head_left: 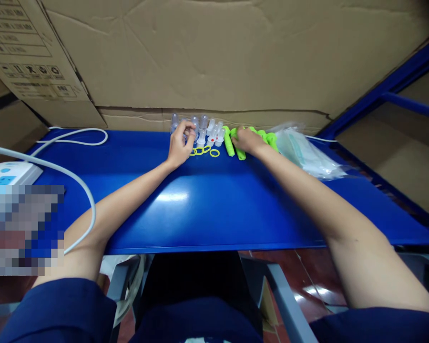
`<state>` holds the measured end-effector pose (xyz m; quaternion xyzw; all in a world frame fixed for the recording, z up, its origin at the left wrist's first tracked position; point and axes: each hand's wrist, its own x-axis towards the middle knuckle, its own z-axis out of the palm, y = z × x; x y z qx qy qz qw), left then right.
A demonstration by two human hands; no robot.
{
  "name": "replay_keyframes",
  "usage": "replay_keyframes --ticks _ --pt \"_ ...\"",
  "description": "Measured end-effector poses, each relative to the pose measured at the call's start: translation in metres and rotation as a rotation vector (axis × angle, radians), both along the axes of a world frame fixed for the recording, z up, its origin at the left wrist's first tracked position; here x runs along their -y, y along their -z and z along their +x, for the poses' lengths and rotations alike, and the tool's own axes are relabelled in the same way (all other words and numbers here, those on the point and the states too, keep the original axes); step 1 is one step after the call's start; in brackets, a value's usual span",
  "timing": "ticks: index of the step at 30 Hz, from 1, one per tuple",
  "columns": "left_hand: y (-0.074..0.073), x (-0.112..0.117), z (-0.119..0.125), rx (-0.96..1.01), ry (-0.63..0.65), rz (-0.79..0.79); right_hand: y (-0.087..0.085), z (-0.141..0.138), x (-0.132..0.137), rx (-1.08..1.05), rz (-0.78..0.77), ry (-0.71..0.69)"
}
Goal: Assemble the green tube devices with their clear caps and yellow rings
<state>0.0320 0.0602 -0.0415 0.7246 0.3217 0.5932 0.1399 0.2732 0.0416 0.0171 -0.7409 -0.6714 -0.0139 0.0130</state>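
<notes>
Near the back of the blue table, my left hand [181,143] is among several clear plastic cups [203,122], its fingers curled inward; what lies between thumb and fingertips is hard to make out. Smaller clear pieces with white bases [219,135], some with red dots, stand just to its right. Yellow rings [215,153] lie in front of them. My right hand [249,140] reaches over a row of bright green tube-shaped plastic pieces [229,143], its fingers closed around one of them. The palm and forearm hide part of that row.
A clear plastic bag [307,153] with pale contents lies right of the green pieces. On the left are a white power strip [14,174] and a looping white cable [82,183]. Cardboard [207,57] walls the back, and a blue metal frame [414,102] stands at the right.
</notes>
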Motion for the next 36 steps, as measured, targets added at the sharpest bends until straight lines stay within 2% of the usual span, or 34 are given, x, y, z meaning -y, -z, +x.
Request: replay_keyframes --ticks 3,6,9,12,15,18,24,31,36 --pt "-0.007 -0.001 -0.017 -0.207 0.019 0.076 -0.003 0.001 0.002 0.007 -0.008 -0.011" --pt "-0.011 -0.002 -0.027 -0.308 0.035 0.116 -0.006 0.001 0.008 -0.001 0.032 -0.006" --pt "-0.012 -0.001 -0.027 -0.326 0.066 0.135 -0.013 -0.001 0.017 -0.027 0.082 0.035" --pt "-0.011 0.002 -0.024 -0.434 0.102 0.146 -0.021 -0.003 0.028 -0.037 0.142 0.077" --pt "-0.01 0.002 -0.022 -0.605 0.09 0.158 -0.029 -0.007 0.042 -0.053 0.224 0.053" --pt "-0.009 0.002 -0.022 -0.696 0.071 0.165 -0.031 -0.014 0.055 -0.078 0.261 0.007" --pt "-0.009 0.001 -0.019 -0.843 0.156 0.189 -0.019 -0.031 0.073 -0.14 0.225 -0.162" --pt "-0.009 0.006 -0.004 -0.891 0.071 0.2 -0.007 -0.045 0.075 -0.227 0.23 -0.226" --pt "-0.002 0.005 0.009 -0.793 0.028 0.086 -0.002 -0.042 0.071 -0.302 0.282 -0.23"
